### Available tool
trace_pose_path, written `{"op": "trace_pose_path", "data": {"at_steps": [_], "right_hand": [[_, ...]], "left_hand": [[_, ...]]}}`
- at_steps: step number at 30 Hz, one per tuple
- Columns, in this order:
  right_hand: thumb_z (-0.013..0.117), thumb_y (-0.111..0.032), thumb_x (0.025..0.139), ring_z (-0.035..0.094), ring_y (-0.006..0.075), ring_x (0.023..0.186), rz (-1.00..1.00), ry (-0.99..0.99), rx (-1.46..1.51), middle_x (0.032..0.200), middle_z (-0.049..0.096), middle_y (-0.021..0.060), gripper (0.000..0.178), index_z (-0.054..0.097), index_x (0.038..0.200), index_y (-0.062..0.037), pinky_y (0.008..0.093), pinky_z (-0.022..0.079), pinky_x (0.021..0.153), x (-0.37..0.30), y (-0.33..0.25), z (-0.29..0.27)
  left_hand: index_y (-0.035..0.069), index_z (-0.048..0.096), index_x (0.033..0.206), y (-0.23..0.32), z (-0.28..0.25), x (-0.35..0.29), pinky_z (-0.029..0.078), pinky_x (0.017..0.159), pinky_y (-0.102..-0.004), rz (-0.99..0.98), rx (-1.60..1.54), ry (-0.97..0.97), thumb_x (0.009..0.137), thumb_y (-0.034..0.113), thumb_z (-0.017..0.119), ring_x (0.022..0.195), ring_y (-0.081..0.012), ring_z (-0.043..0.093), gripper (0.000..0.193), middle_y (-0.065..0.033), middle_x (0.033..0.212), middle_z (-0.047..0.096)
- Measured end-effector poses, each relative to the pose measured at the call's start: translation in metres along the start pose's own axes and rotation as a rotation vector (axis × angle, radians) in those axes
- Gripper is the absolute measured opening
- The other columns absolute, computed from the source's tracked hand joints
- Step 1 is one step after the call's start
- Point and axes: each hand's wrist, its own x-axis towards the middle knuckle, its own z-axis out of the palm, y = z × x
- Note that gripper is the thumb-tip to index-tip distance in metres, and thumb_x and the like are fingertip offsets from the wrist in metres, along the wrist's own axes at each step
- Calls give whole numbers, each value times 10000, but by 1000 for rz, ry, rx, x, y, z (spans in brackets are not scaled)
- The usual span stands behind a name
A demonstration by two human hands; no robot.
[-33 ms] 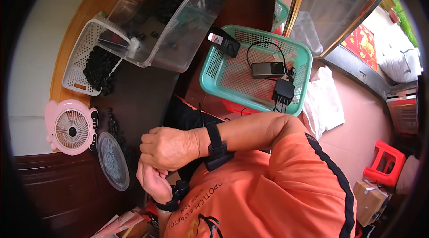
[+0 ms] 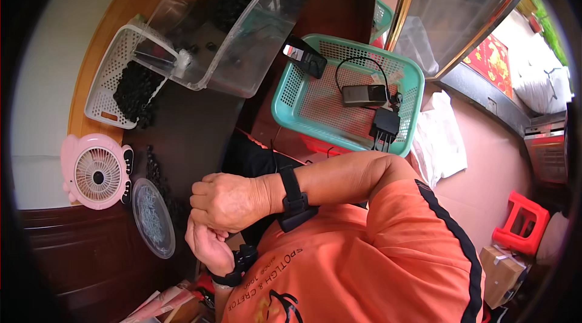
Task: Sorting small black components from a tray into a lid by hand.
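Observation:
My right hand (image 2: 225, 202) is curled closed, its back toward me and a black strap around the wrist. Just below it, my left hand (image 2: 209, 246) has its fingers bent up against the right hand's fingertips. Both hands meet closely, and whatever is pinched between them is hidden. Nearest to them on the dark table (image 2: 188, 123) lies an oval clear dish (image 2: 154, 219) of small pale bluish pieces. Beside the dish is a loose line of small black parts (image 2: 154, 171), partly behind my hands.
A pink fan (image 2: 97, 171) stands left of the dish. Farther off are a white basket (image 2: 104, 89) with black parts and a tilted clear bin (image 2: 242, 68). A green basket (image 2: 285, 114) holds electronic devices and cables. A red stool (image 2: 522, 221) stands at right.

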Motion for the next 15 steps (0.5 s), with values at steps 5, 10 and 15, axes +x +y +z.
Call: {"op": "trace_pose_path", "data": {"at_steps": [5, 10, 15], "right_hand": [[628, -275, 665, 527, 190, 697, 29, -64, -14, 715, 507, 22, 223, 524, 725, -87, 303, 448, 577, 7, -3, 0], [625, -258, 681, 522, 175, 687, -7, -81, -12, 713, 483, 11, 203, 522, 734, -92, 292, 436, 567, 26, -6, -9], [652, -234, 720, 510, 175, 669, -25, -75, -67, 719, 462, 13, 196, 516, 746, -95, 281, 415, 559, 55, -9, -33]], "left_hand": [[52, 541, 834, 3, 3, -1, 238, 480, -201, -41, -90, 52, 981, 252, 417, 506, -41, 364, 277, 34, 621, 436], [37, 542, 841, 6, -7, -1, 268, 495, -200, 14, -145, 6, 981, 271, 414, 530, -50, 397, 301, 15, 645, 474], [6, 549, 846, 3, -23, -4, 309, 511, -214, 75, -152, -5, 982, 287, 431, 551, -82, 438, 333, -21, 656, 500]]}}
